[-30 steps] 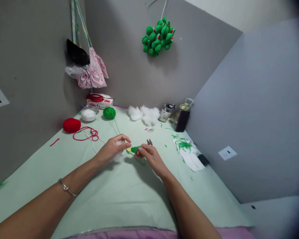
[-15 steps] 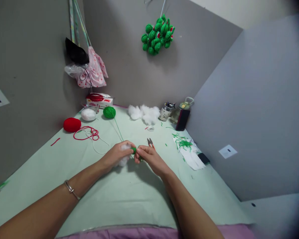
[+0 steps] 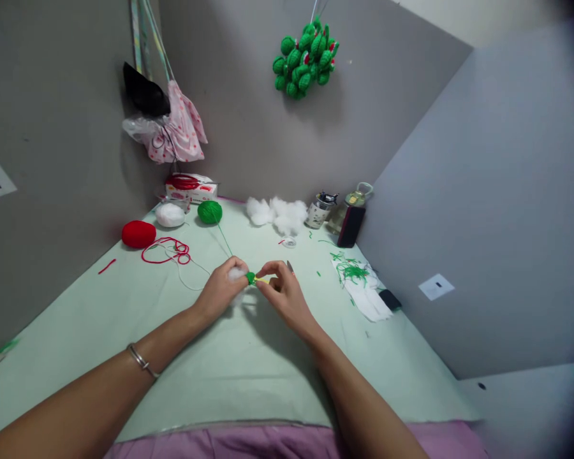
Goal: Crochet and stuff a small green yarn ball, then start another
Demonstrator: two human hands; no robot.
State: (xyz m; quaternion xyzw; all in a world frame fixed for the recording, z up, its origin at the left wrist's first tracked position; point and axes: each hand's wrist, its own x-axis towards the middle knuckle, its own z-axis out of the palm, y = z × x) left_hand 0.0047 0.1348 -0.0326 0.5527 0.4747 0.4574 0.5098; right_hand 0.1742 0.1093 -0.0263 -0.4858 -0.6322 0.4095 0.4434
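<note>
My left hand is closed, pinching a small green crochet piece between thumb and fingers. A tuft of white stuffing is also in its grasp. From the green yarn ball, a strand runs down to this hand. My right hand is closed on a slim yellow crochet hook, whose tip meets the green piece; the fingers cover part of it. Just behind the right hand lie thread snips, mostly hidden by it.
Red yarn and white yarn sit at the left. Fluffy stuffing lies at the back, near a cup and an upright phone. Green yarn scraps rest on white paper at the right. Green crocheted pieces hang above.
The yellow crochet hook now shows in my right hand, against the green piece. My right fingers have opened out from a tight pinch, and both hands sit slightly higher and further left in view.
</note>
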